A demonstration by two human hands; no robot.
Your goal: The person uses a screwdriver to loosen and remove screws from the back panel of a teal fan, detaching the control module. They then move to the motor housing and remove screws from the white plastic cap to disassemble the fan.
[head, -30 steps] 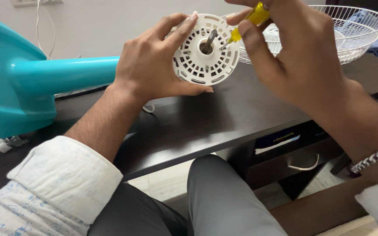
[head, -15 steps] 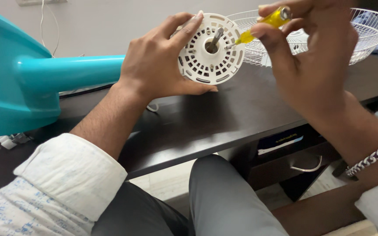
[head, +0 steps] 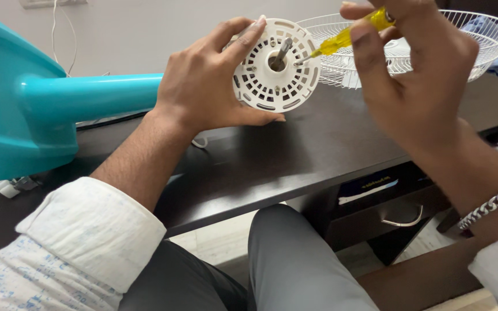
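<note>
White slotted fan motor cover (head: 276, 66), at upper centre, is gripped by the left hand (head: 206, 86). Right hand (head: 416, 80) is closed around a yellow screwdriver (head: 347, 37), tip at the cover's face. Behind it, a white wire fan guard (head: 479, 31) lies on the dark desk (head: 295, 155).

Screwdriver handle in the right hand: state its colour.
Translucent yellow screwdriver handle, clearest in the head view.

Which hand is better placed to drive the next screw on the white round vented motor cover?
Right hand: it holds the yellow-handled screwdriver, tip at the white round vented motor cover. Left hand steadies it.
</note>
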